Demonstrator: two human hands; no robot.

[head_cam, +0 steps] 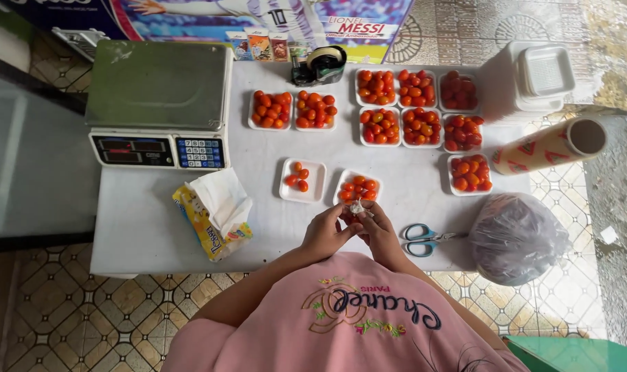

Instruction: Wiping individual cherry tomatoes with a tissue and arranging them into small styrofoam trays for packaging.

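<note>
Both my hands meet at the near edge of the white table (pixel 155 220). My left hand (pixel 325 233) and my right hand (pixel 381 231) pinch a small crumpled piece of tissue (pixel 357 207), with a red cherry tomato partly hidden between the fingers. Just beyond them sits a white foam tray (pixel 358 187) partly filled with cherry tomatoes. To its left lies another tray (pixel 303 180) holding only a few tomatoes.
Several filled tomato trays (pixel 396 107) line the far side. A digital scale (pixel 159 103) stands at the left, a tissue pack (pixel 213 210) near it. Blue scissors (pixel 423 239), a dark plastic bag (pixel 517 238), a wrap roll (pixel 551 146), stacked empty trays (pixel 541 76) and a tape dispenser (pixel 320 65) lie around.
</note>
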